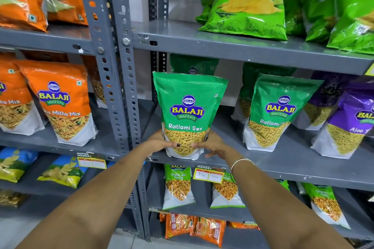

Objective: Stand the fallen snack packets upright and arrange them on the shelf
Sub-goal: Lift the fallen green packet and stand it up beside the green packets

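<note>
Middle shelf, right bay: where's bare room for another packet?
Bare shelf between the held Ratlami Sev packet and the second Ratlami Sev packet. A narrower strip lies left of the held one, by the upright post. Crowded on the right around the purple packets.

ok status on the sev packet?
Left hand, right hand clamp Ratlami Sev packet base. Upright at shelf front edge. Nothing blocking.

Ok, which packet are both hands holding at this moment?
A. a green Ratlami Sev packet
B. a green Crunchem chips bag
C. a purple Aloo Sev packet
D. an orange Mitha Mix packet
A: the left hand and right hand clasp the base of the upright Ratlami Sev packet at the shelf's front edge.
</note>
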